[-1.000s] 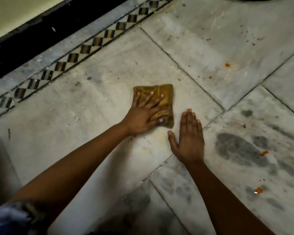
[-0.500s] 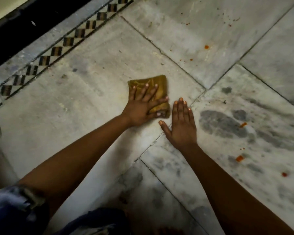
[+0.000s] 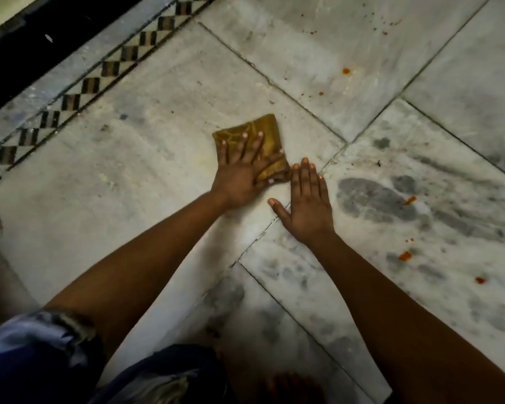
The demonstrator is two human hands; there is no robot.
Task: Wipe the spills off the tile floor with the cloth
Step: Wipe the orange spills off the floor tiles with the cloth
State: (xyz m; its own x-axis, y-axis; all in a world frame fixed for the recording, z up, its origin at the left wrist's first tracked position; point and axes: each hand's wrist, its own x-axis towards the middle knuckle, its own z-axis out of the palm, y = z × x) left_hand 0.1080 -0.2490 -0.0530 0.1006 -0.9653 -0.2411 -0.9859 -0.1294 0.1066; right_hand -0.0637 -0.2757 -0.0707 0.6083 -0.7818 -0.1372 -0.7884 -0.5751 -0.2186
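Folded mustard-brown cloth lying flat on a pale marble tile floor, near the point where four tile joints meet. The cloth forms a rough quadrilateral; its long axis runs from the far-left corner toward the near-right corner, the far edge pointing toward the checkered border strip. A faint lighter line pattern crosses its surface; no lettering, brand or label can be read on it or anywhere else in view.

Left hand pressed palm-down on the cloth, fingers straight and spread, covering the near-left half; the thumb extends across the near edge. Nothing is pinched or curled around. Right hand lies flat on the bare tile just beside the cloth's near-right corner, fingers extended and together, thumb splayed to the left, holding nothing; whether its fingertips touch the cloth cannot be told.

Orange-red spills dot the tile beyond the cloth to the right, with smaller specks near them. Further orange-red drops lie on the grey-veined tile to the right of the right forearm. Dark grey blotches mark that same tile. A black band runs beyond the checkered strip at upper left. Blue-and-white patterned garment at lower left.
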